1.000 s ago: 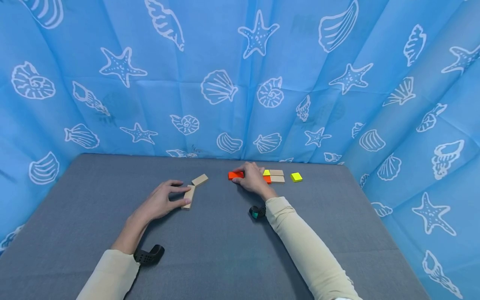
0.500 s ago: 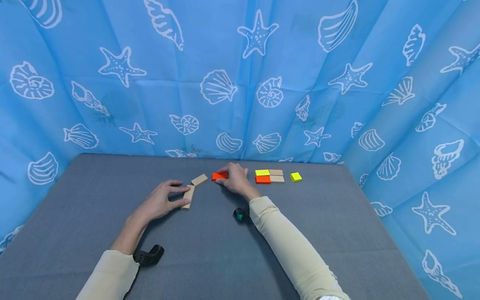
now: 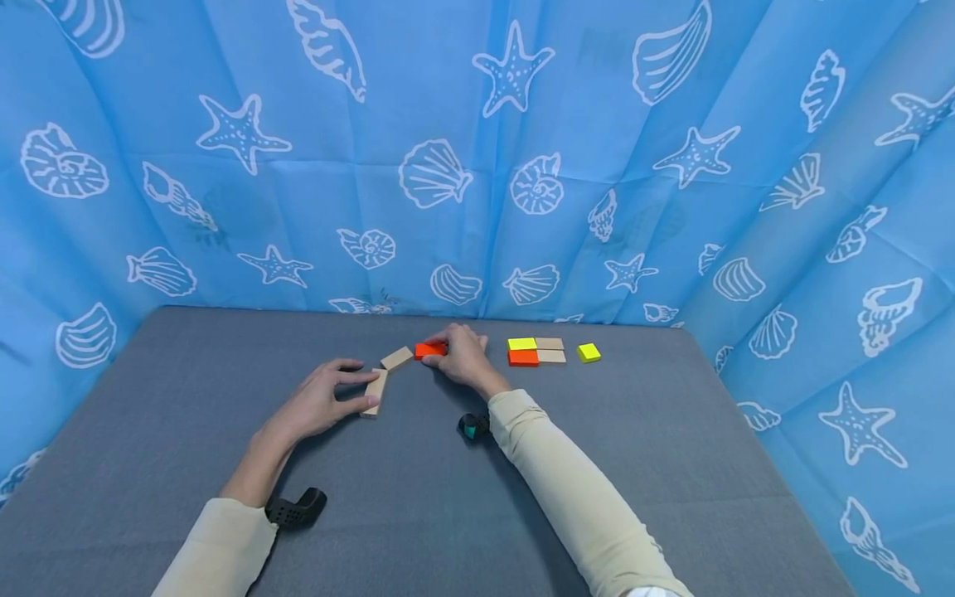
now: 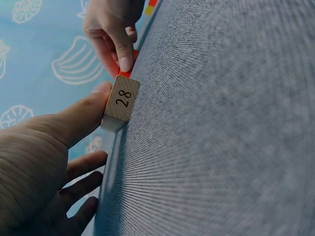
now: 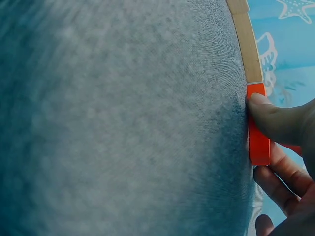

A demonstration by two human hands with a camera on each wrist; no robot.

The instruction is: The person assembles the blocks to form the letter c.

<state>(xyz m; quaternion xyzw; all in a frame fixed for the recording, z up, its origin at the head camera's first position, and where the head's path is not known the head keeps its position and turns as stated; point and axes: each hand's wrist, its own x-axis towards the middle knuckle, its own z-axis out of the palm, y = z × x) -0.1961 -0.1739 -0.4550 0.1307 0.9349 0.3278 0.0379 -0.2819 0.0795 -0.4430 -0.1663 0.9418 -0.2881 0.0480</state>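
Note:
A plain wooden block [image 3: 376, 393] lies flat on the left. My left hand [image 3: 319, 401] holds it lightly between thumb and fingers; its end reads 28 in the left wrist view, where the thumb [image 4: 86, 115] presses its side. Just behind, a second wooden block [image 3: 397, 358] lies at an angle, its near corner by the first one's far end. My right hand [image 3: 462, 358] pinches an orange-red block [image 5: 258, 128], thumb on its near side. In the right wrist view that block's end meets the second wooden block [image 5: 248, 46].
To the right lies a tight group: a yellow block [image 3: 521, 343], another orange-red block [image 3: 523, 358] and two wooden blocks [image 3: 551, 356]. A separate yellow block [image 3: 588, 353] sits farther right. Behind the grey table [image 3: 448, 497] hangs a blue shell-print curtain [image 3: 373, 207].
My right hand has slid the orange-red block leftward, away from the coloured group and up to the second wooden block. My left hand has stayed put on its block.

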